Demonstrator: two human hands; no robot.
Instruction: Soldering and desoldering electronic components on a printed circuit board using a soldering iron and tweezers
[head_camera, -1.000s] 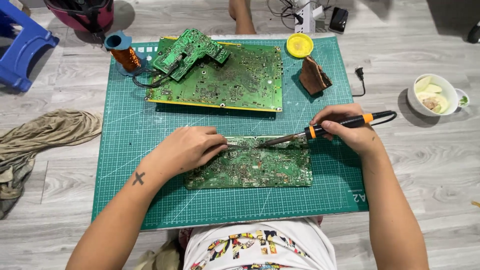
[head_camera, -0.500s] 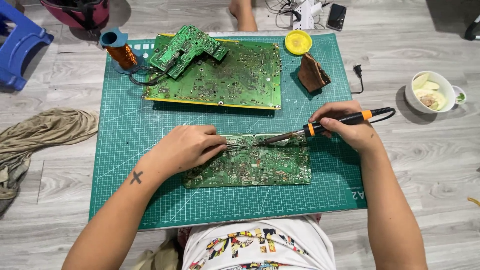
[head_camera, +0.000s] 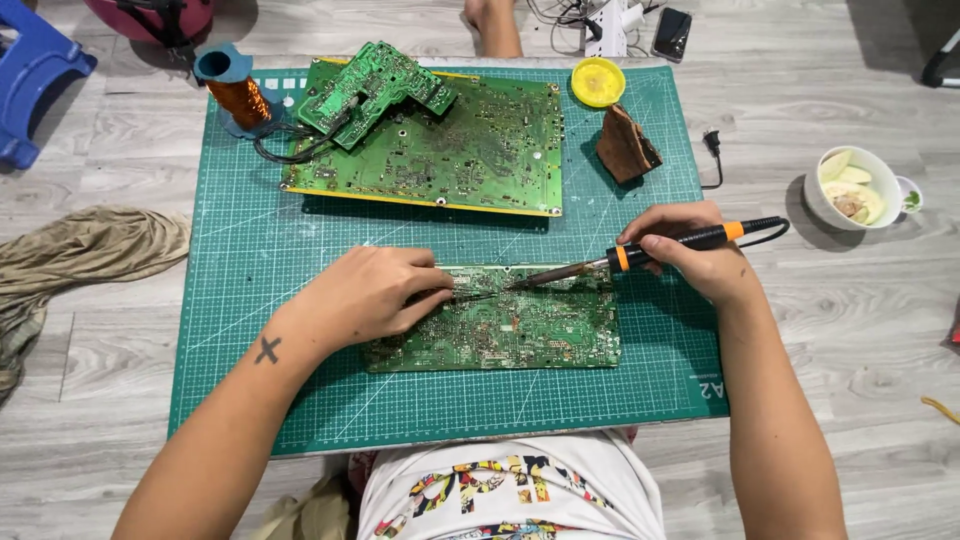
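Green gridded cutting mat (head_camera: 250, 400): landmark, protects grey plank floor.
Large green circuit board (head_camera: 470, 150): mat's far half, smaller board stacked on it, apparently set aside.
Small green circuit board (head_camera: 520, 335): mat's near centre, flat.
Left hand (head_camera: 365, 295): on small board's left end, pinching thin tweezers (head_camera: 470, 296), likely steadying part.
Right hand (head_camera: 690, 262): mat's right edge, grasping black-orange soldering iron (head_camera: 640, 252) pen-style, tip on small board's top edge.
Yellow round tin (head_camera: 597, 82): mat's far edge, within reach.

- Grey wood-look plank floor (head_camera: 860, 330) fills the frame, evenly lit.
- Blue plastic stool (head_camera: 35, 75) sits at the upper left edge.
- Crumpled beige cloth (head_camera: 85, 250) lies at the left.
- White power strip (head_camera: 610, 20) with cables shows at top centre.
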